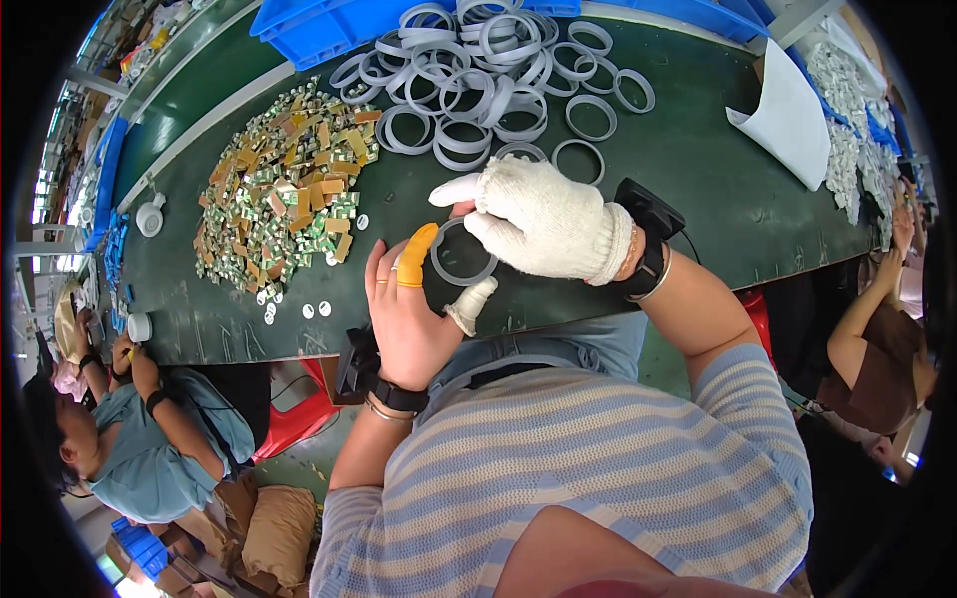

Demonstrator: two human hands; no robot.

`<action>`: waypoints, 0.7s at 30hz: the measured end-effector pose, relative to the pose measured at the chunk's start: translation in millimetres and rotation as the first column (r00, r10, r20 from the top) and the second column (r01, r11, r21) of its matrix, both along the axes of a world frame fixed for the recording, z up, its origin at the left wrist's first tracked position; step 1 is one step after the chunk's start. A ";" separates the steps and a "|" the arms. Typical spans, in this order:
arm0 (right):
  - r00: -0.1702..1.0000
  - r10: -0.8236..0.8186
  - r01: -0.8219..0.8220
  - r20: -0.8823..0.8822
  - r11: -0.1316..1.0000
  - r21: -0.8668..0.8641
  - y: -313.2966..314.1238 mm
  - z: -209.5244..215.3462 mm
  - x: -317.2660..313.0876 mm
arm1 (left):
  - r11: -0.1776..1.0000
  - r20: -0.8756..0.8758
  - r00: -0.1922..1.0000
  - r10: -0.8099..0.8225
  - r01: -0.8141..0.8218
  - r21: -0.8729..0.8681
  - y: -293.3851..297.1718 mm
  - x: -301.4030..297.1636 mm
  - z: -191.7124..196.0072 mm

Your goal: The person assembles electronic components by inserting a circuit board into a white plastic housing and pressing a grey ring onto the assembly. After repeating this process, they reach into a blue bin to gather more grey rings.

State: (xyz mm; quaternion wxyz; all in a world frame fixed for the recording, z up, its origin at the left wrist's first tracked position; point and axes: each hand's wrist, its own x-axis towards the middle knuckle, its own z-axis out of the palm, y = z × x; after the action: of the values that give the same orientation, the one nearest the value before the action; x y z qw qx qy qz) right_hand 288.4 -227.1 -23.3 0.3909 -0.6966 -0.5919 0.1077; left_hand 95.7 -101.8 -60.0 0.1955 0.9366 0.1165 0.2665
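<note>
My left hand is at the near middle of the green table, with a yellow-orange cot on one finger and a white wrapping on the thumb. A translucent grey plastic ring lies between that finger and thumb, which close about its rim. My right hand, in a white knit glove, bends over the ring's upper right side. Its fingers are drawn together near the rim; what they hold, if anything, is hidden. Beyond my hands is a heap of similar grey rings. Small circuit boards with tan pieces are piled to the left.
Small white discs lie near the boards. Blue bins line the far edge. White paper and a heap of whitish parts are at the right. A co-worker sits at the left; another person's arm shows at the right.
</note>
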 end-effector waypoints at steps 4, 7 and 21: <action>0.998 -0.002 0.002 -0.055 1.000 -0.005 0.3 -0.9 -0.7 | 1.000 0.020 1.000 -0.001 0.001 -0.007 1.7 -1.5 -3.5; 0.999 -0.007 0.007 -0.048 1.000 -0.008 0.8 2.7 -1.7 | 1.000 0.042 0.999 0.007 -0.006 -0.027 2.2 -3.5 -5.3; 0.999 0.014 -0.017 -0.047 0.997 -0.071 -1.6 3.3 1.3 | 0.997 0.006 1.000 0.008 -0.008 -0.072 2.3 -2.3 -3.6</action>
State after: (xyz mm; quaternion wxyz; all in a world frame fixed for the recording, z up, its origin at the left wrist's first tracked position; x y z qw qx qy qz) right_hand 289.7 -228.6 -20.0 0.3787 -0.7027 -0.5838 0.1479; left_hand 93.4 -99.5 -63.6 0.2282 0.9277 0.1290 0.2659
